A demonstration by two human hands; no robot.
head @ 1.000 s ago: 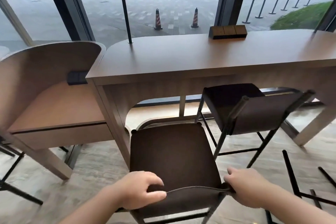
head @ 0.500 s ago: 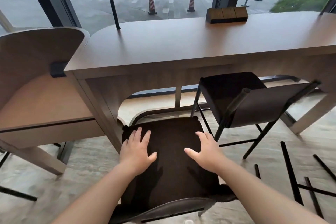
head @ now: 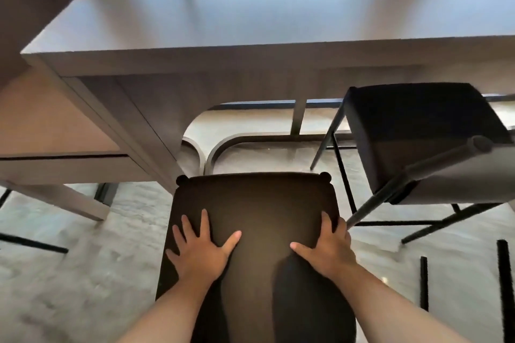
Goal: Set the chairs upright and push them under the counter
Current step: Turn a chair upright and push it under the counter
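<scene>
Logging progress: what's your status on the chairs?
Left hand and right hand flat on near chair seat. Seat short of counter. Second chair close alongside right.

Both forearms are bare right down to the wrists, no sleeves showing. The left hand (head: 201,252) and right hand (head: 327,249) carry no gloves. No rings, no watch either.

A pale, mottled floor (head: 83,273) carries two dark chairs. The near chair (head: 256,203) stands just in front of the wooden tabletop's (head: 278,8) front edge; the second chair (head: 418,131) stands to its right, seat partly beneath that edge.
</scene>
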